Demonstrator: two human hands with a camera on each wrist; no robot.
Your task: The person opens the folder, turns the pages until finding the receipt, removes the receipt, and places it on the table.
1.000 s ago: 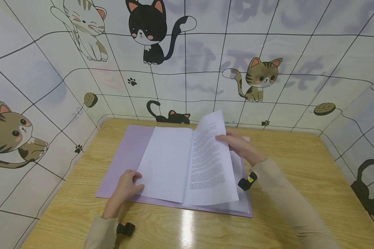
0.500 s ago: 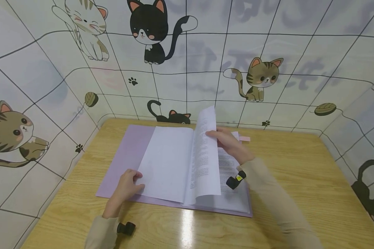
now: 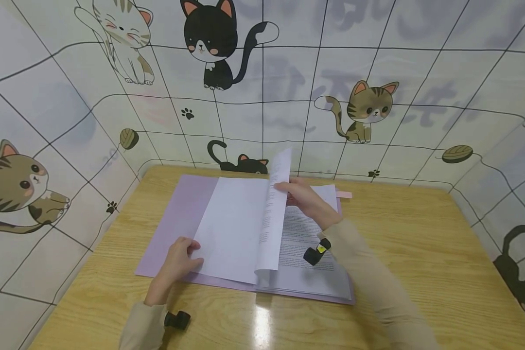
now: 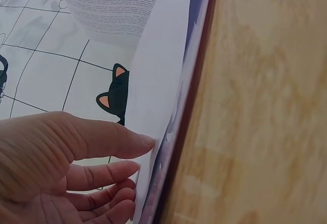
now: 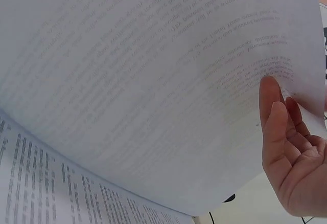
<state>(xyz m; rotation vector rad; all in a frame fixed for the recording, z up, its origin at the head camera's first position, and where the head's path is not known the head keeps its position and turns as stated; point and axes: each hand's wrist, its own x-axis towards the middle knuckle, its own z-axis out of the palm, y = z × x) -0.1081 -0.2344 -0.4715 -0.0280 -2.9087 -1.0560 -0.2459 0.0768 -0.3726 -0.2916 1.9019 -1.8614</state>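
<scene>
A purple folder (image 3: 175, 214) lies spread on the table, with white sheets inside. My right hand (image 3: 308, 199) pinches the outer edge of a printed sheet (image 3: 273, 218), thumb on one face and fingers on the other. That sheet stands raised and curved near the fold. Beneath it, another printed page (image 3: 308, 238) lies flat on the right. My left hand (image 3: 179, 260) rests at the lower left of the blank left page (image 3: 234, 228). In the left wrist view its thumb (image 4: 135, 141) lies on that page's edge, the other fingers loosely bent beside it.
The wooden table (image 3: 420, 233) extends around the folder on every side. A pink tab (image 3: 344, 195) sticks out at the folder's upper right. Behind stands a wall (image 3: 288, 121) covered in cat drawings. Small black cameras, such as the one (image 3: 178, 320) by the left sleeve, sit on both wrists.
My right hand has carried the printed sheet leftward toward the fold, lifting and curling it, which uncovers more of the printed page below. The left hand has stayed in place.
</scene>
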